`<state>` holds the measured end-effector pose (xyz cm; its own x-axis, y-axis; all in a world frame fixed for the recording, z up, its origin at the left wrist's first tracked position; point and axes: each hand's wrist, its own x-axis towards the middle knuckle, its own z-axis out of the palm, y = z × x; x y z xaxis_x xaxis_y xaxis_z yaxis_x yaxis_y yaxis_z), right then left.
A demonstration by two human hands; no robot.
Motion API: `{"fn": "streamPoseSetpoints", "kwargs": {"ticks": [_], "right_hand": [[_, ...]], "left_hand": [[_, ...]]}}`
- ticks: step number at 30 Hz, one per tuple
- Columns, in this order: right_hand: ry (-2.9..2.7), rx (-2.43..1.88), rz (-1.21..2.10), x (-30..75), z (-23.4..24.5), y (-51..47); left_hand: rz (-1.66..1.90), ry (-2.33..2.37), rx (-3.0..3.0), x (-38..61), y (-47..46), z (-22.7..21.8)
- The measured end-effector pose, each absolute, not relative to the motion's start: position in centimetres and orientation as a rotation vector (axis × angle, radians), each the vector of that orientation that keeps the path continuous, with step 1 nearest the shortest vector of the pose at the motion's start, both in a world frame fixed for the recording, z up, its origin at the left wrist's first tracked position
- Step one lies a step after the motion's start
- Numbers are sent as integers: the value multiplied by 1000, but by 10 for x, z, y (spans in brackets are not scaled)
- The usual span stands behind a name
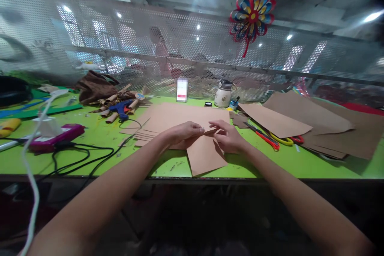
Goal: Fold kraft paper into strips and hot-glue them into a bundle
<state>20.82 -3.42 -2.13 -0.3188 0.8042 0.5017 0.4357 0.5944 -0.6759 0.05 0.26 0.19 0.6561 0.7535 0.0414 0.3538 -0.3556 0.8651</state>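
A small piece of brown kraft paper (205, 156) lies between my hands, its upper edge bent up and its lower corner near the table's front edge. My left hand (189, 130) pinches the raised edge on the left, thumb and fingers pressed together. On the right, my right hand (227, 135) has its thumb and fingers around the same edge, holding it. Beneath both hands is a stack of larger kraft sheets (168, 116), lying flat on the green table.
To the left are a purple power strip (57, 138) with black cables, a blue glue gun (120, 107) and rolled paper tubes (112, 117). Right: red-handled scissors (265, 138), more kraft sheets (339, 128). Behind stand a phone (181, 90) and a white bottle (223, 95).
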Motion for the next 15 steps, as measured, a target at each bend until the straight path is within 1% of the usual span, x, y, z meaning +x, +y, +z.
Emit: {"fn": "streamPoseSetpoints", "kwargs": {"ticks": [4, 7, 10, 15], "right_hand": [[-1579, -1066, 1203, 210, -19, -33], [-1347, -1025, 1540, 208, -22, -30], [-1244, -1028, 1628, 208, -24, -29], [-1321, -1087, 1501, 208, -25, -31]], "left_hand": [[506, 804, 1980, 0, 3, 5], [498, 846, 2039, 2, 2, 6], [495, 880, 2093, 5, 2, 6], [504, 835, 2105, 7, -1, 8]]}}
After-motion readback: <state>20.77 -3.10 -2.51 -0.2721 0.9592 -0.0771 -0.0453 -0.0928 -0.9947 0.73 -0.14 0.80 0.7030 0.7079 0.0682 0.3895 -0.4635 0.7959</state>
